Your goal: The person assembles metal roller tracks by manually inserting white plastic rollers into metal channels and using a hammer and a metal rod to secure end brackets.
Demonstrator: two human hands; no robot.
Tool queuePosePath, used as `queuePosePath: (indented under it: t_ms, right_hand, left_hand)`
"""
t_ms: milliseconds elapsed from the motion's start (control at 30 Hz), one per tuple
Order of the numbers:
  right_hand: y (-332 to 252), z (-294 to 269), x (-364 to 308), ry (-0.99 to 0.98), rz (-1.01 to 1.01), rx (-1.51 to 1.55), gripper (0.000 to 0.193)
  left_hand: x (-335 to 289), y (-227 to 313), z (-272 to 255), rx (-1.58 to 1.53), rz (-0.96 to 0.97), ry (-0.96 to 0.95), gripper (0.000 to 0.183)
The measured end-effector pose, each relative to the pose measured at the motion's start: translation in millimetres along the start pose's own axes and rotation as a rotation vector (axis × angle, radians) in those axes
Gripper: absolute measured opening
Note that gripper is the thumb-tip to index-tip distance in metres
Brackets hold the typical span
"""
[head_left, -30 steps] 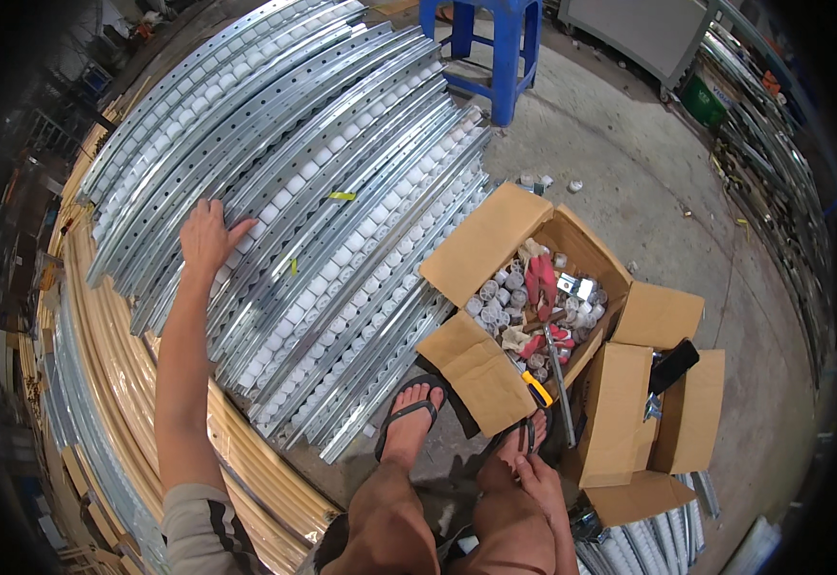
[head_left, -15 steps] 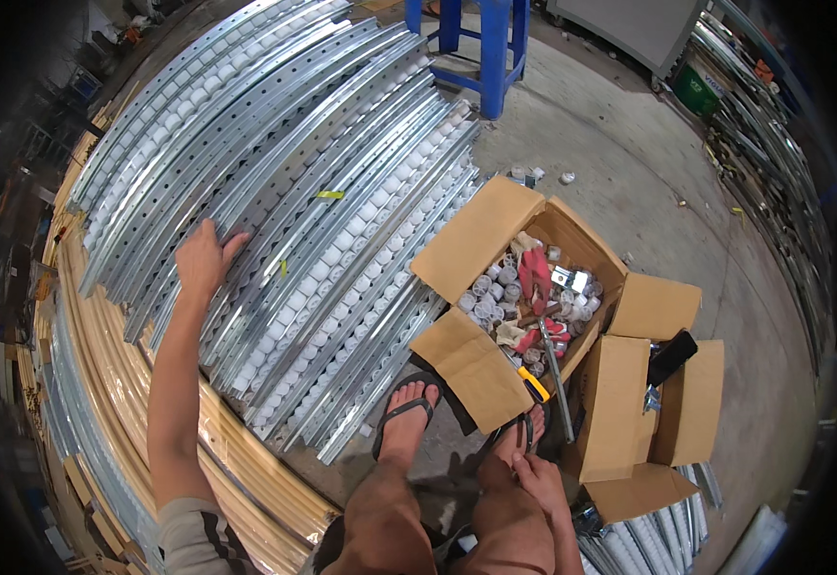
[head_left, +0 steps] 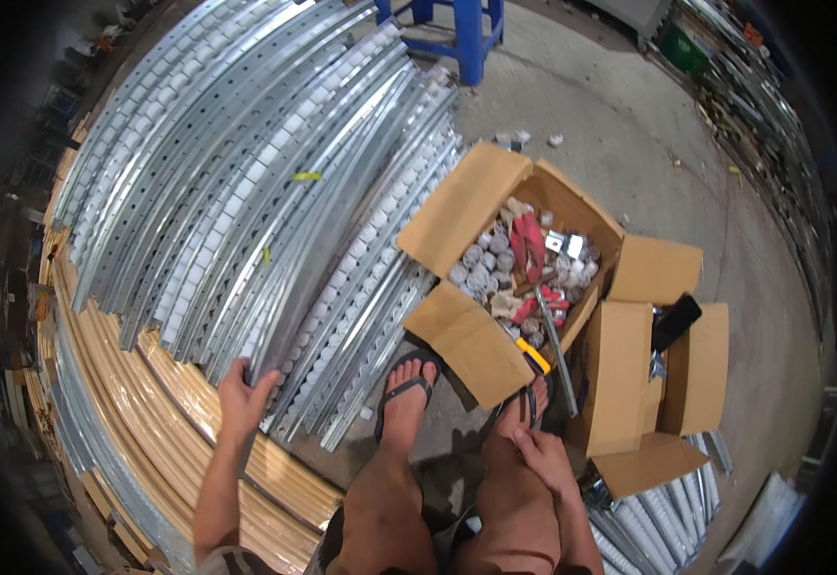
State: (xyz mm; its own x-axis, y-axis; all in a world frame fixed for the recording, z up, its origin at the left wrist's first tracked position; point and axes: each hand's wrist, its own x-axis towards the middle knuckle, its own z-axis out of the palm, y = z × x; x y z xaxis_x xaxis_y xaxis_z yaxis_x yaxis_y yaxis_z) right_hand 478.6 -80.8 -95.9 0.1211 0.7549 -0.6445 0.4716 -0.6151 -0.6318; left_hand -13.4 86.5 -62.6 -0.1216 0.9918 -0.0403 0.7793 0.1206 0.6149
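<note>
My left hand (head_left: pixel 242 402) is closed around the near end of a grey metal channel rail (head_left: pixel 296 307). The rail lies slanted across the top of a wide stack of metal roller tracks (head_left: pixel 222 125), and its far part is blurred. White rollers (head_left: pixel 209 244) line many of the tracks. My right hand (head_left: pixel 545 458) rests on my right leg just below the knee, holding nothing, its fingers lying against the skin. Beside that leg stands an open cardboard box (head_left: pixel 471 340) of loose round caps (head_left: pixel 481 268), red-and-white gloves (head_left: pixel 527 244) and a yellow-handled cutter (head_left: pixel 533 357).
A smaller open carton (head_left: pixel 619 369) with a black object (head_left: pixel 675 323) is at the right. Wrapped tan pipes (head_left: pixel 131 383) lie under the stack's near end. A blue stool (head_left: pixel 469 43) stands behind. More roller tracks (head_left: pixel 663 517) lie at the lower right.
My left hand has come nearer and to the right, from the top of the stack to a rail's near end, which it now grips. The right hand stays on my leg.
</note>
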Motion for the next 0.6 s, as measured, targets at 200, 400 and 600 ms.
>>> queuePosePath:
  t_ms: [200, 400, 600]
  right_hand:
    - [8, 18, 23, 0.151, 0.003, 0.372, 0.04]
    - [-40, 26, 73, 0.0, -0.012, 0.62, 0.03]
    - [-38, 35, 127, 0.177, -0.156, 0.459, 0.035]
  left_hand:
    - [-100, -41, 42, 0.468, 0.204, 0.002, 0.061]
    - [-147, -68, 75, 0.49, 0.266, 0.08, 0.058]
    - [-154, -98, 83, 0.557, 0.225, -0.006, 0.059]
